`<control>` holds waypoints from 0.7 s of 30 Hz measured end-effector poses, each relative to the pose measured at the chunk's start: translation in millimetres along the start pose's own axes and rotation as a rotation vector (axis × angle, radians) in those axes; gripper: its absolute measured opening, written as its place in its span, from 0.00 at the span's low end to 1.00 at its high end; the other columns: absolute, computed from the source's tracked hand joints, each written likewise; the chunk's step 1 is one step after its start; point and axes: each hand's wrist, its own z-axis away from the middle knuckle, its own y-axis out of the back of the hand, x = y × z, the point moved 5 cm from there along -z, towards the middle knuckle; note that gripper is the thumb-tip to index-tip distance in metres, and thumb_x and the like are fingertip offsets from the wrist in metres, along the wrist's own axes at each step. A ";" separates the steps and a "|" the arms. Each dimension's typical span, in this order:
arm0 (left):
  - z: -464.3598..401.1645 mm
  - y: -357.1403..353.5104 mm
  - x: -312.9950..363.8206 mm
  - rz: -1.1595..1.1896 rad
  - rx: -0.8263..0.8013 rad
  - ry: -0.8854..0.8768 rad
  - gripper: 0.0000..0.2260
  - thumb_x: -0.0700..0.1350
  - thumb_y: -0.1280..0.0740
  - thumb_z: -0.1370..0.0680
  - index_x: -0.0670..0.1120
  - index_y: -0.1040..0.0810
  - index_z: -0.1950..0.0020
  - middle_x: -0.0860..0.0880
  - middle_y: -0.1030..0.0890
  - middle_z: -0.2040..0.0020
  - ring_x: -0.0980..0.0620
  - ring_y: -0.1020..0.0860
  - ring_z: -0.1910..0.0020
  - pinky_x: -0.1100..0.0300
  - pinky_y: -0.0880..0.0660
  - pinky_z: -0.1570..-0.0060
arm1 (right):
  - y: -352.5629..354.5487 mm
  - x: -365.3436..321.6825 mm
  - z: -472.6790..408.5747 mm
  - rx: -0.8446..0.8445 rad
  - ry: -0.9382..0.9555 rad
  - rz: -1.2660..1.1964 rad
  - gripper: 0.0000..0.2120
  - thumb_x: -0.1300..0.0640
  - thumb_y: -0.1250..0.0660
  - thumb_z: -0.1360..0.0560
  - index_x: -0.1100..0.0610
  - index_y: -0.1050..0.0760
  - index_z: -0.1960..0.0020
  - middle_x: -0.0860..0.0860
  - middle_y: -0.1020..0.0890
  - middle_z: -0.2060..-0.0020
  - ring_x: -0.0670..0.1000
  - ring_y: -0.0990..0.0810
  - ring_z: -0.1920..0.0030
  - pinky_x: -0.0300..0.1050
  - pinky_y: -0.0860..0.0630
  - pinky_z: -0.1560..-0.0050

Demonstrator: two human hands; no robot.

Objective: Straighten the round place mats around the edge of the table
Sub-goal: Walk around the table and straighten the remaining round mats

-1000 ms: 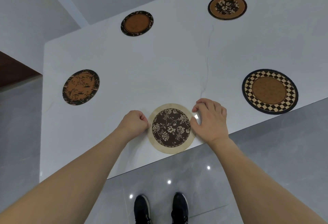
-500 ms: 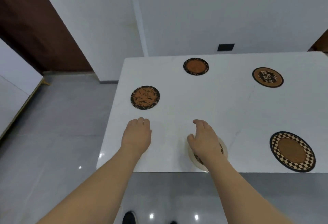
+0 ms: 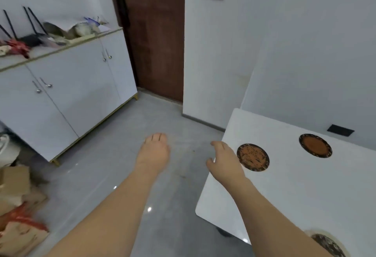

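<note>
The white table (image 3: pixel 305 191) fills the right side of the view. An orange round mat with a dark rim (image 3: pixel 253 157) lies near the table's left edge. A second orange mat (image 3: pixel 315 145) lies farther back. The cream mat with a dark floral middle (image 3: pixel 327 243) shows partly at the bottom right, behind my right forearm. My right hand (image 3: pixel 224 160) hovers over the table's left edge, just left of the first orange mat, fingers apart and holding nothing. My left hand (image 3: pixel 153 152) is out over the floor, left of the table, holding nothing.
A white cabinet (image 3: pixel 67 94) with clutter on top stands at the left. A brown door (image 3: pixel 154 33) is behind it. Cardboard and bags (image 3: pixel 18 201) lie on the grey floor at the lower left. A white wall runs behind the table.
Both hands have left the cream floral mat. The view has swung left, so the table now sits at the right and my hands are near its left edge.
</note>
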 end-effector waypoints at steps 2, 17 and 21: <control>-10.8 19.1 -37.2 -0.005 0.024 0.000 0.19 0.48 0.45 0.19 0.40 0.35 0.30 0.41 0.30 0.31 0.42 0.32 0.33 0.50 0.36 0.34 | -6.2 -34.3 -18.5 0.013 0.005 0.000 0.26 0.57 0.40 0.25 0.57 0.37 0.27 0.55 0.32 0.29 0.56 0.32 0.31 0.49 0.33 0.33; -149.9 60.8 -91.2 -0.031 0.100 -0.190 0.18 0.48 0.44 0.19 0.40 0.33 0.32 0.42 0.30 0.32 0.42 0.32 0.34 0.52 0.38 0.32 | -9.6 -93.6 -146.5 0.091 -0.060 0.023 0.26 0.56 0.39 0.25 0.57 0.36 0.28 0.54 0.31 0.30 0.56 0.31 0.33 0.49 0.33 0.33; -196.6 59.2 -86.8 -0.045 0.075 -0.218 0.18 0.48 0.44 0.19 0.41 0.33 0.32 0.42 0.30 0.31 0.42 0.33 0.33 0.52 0.38 0.31 | -5.6 -90.9 -193.4 0.112 -0.079 -0.003 0.25 0.56 0.40 0.25 0.57 0.36 0.28 0.54 0.31 0.30 0.56 0.31 0.33 0.49 0.33 0.34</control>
